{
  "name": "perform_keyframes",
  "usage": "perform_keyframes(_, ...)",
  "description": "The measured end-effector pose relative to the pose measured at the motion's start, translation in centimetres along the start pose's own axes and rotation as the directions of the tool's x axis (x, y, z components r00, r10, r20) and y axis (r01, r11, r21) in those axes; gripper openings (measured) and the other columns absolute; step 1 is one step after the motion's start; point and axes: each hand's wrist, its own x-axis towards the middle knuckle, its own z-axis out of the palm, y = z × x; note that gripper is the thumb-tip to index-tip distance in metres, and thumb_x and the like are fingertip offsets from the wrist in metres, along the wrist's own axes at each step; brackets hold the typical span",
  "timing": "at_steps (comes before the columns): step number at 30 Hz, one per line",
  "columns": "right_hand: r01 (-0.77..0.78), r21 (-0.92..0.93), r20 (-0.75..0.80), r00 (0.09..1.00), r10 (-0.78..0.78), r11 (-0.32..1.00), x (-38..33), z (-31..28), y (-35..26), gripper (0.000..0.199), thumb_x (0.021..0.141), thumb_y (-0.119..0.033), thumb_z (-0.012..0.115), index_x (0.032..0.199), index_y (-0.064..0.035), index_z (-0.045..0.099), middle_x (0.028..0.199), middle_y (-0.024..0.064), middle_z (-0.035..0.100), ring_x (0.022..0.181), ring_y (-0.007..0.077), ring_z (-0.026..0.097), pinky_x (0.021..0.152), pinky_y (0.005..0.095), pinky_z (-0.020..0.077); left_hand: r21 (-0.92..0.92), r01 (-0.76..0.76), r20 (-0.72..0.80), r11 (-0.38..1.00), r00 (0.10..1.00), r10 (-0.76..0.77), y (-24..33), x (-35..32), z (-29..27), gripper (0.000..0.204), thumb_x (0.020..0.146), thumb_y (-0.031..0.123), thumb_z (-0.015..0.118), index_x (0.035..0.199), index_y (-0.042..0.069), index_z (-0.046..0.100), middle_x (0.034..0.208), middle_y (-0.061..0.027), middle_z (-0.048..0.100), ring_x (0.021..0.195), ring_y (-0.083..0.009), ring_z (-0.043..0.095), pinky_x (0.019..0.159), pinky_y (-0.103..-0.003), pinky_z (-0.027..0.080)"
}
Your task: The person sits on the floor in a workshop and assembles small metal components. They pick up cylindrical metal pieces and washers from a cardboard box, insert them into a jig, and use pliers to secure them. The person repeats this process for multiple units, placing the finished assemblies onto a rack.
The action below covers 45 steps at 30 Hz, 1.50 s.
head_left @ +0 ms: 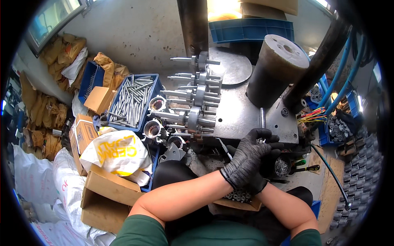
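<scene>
- Left hand [245,157]: right of the frame's centre; grip appears clamped on a small metal part [260,141].
- Right hand [264,163]: largely hidden beneath the left; state of its grip cannot be told.
- Metal rod [262,117]: directly above the fingers, long axis running up the frame toward the steel cylinder [273,76]; left hand nearer; contact unconfirmed.
</scene>
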Motion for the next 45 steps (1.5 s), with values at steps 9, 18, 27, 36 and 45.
perform_keyframes(9, -0.032, 0.101, 0.12, 0.993, 0.02, 0.994, 0.8, 0.1, -0.1, 0.053, 0.098, -0.01, 0.055, 0.15, -0.0049, 0.045, 0.137, 0.008, 0.056, 0.127, 0.0164, 0.053, 0.109, 0.033, 0.0415, 0.001, 0.027, 0.044, 1.0, 0.999, -0.027, 0.1, 0.7, -1.6, 0.029, 0.101, 0.005, 0.054, 0.128, -0.002, 0.046, 0.113, -0.0169, 0.063, 0.094, -0.0253, 0.071, 0.077, -0.031, 0.061)
perform_keyframes(18, -0.105, 0.189, 0.254, 0.966, 0.054, 0.976, 1.4, -1.0, -1.2, 0.053, 0.102, -0.011, 0.05, 0.154, -0.0063, 0.04, 0.146, 0.0078, 0.051, 0.133, 0.016, 0.049, 0.113, 0.0322, 0.0376, 0.042, 0.046, -0.047, 0.998, 0.998, -0.044, 0.1, 1.0, -1.4, 0.021, 0.1, 0.013, 0.056, 0.118, 0.003, 0.053, 0.104, -0.0138, 0.067, 0.083, -0.0213, 0.07, 0.067, -0.028, 0.058)
perform_keyframes(27, -0.08, 0.164, 0.26, 0.965, 0.036, 0.983, 2.4, -0.6, -0.4, 0.052, 0.106, -0.011, 0.045, 0.157, -0.0078, 0.036, 0.154, 0.0077, 0.045, 0.139, 0.0155, 0.044, 0.117, 0.0315, 0.0336, 0.234, 0.048, -0.108, 0.971, 0.994, -0.023, -0.2, 1.9, -1.7, 0.017, 0.096, 0.018, 0.065, 0.108, 0.006, 0.063, 0.082, -0.0038, 0.066, 0.061, -0.0109, 0.061, 0.055, -0.022, 0.049)
perform_keyframes(36, -0.015, 0.013, 0.154, 0.988, 0.013, 1.0, 2.7, 1.3, 1.1, 0.052, 0.106, -0.006, 0.039, 0.158, -0.0072, 0.035, 0.155, 0.0063, 0.045, 0.14, 0.0135, 0.043, 0.118, 0.0294, 0.031, 0.239, 0.05, -0.13, 0.97, 0.991, -0.019, -0.2, 1.9, -1.9, 0.02, 0.096, 0.017, 0.069, 0.111, 0.005, 0.063, 0.082, -0.0028, 0.065, 0.062, -0.0085, 0.059, 0.051, -0.019, 0.048)
perform_keyframes(45, 0.028, 0.206, 0.155, 0.986, -0.061, 0.978, 2.0, 1.7, 4.6, 0.049, 0.11, -0.014, 0.038, 0.157, -0.0053, 0.031, 0.149, 0.0078, 0.046, 0.133, 0.0135, 0.045, 0.115, 0.0291, 0.0352, 0.35, -0.017, -0.05, 0.937, 0.998, 0.037, 0.1, 2.0, -2.2, 0.018, 0.096, 0.015, 0.068, 0.109, 0.004, 0.062, 0.086, -0.0024, 0.063, 0.067, -0.0095, 0.058, 0.061, -0.022, 0.049)
